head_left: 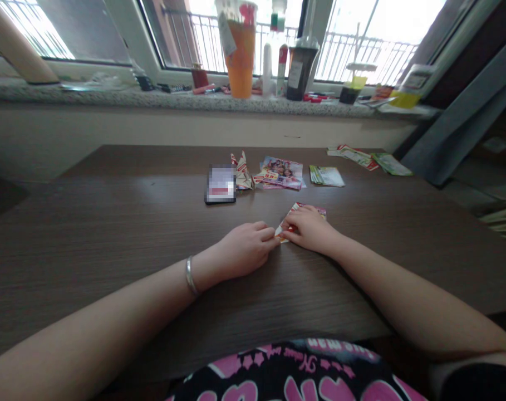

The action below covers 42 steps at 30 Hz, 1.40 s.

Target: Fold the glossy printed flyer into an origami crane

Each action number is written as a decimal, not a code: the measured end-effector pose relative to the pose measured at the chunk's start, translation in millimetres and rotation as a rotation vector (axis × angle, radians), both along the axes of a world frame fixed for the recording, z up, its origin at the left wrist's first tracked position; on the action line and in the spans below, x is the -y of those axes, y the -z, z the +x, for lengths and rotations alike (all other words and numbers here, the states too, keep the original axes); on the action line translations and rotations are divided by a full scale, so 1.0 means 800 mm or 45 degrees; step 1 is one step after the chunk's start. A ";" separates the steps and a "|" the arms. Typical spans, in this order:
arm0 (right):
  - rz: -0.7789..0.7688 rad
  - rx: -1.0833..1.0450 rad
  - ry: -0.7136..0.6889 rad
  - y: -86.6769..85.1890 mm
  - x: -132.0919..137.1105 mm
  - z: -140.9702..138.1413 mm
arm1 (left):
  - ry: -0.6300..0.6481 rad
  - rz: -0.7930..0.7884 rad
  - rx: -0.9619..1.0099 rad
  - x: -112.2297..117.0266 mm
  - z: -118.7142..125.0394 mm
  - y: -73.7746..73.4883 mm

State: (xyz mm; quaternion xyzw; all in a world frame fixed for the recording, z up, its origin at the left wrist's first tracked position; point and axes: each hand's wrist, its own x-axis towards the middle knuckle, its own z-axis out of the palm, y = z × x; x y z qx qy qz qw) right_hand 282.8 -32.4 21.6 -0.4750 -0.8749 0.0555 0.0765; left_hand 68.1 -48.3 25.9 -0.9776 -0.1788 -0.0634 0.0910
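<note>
You are in what looks like a room in a home. Beyond the far edge of the wood-grain table [111, 228] in front of you runs a speckled stone windowsill [156, 101], cluttered with small household items, a plastic cup of orange drink [241, 64] and a lidded cup of dark drink [296, 75]. Past the table you also see large framed windows and, outside them, a metal railing [367, 51]; a grey curtain [465, 106] hangs by the table's far right corner.

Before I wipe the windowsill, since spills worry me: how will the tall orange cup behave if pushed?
The tall orange cup narrows toward its base, so it may tip. Orange contents reaching well up suggest some weight.
</note>
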 end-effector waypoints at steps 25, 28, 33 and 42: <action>0.005 -0.055 -0.027 0.001 0.003 0.007 | 0.053 -0.291 0.128 -0.014 -0.026 -0.012; 0.006 -0.072 -0.036 0.003 0.003 0.008 | 0.055 -0.374 0.219 -0.017 -0.031 -0.005; 0.028 -0.065 -0.033 0.004 0.005 0.009 | 0.056 -0.458 0.324 -0.016 -0.033 0.000; 0.059 -0.012 -0.010 -0.004 0.012 0.001 | 0.049 -0.267 0.215 -0.008 -0.021 -0.001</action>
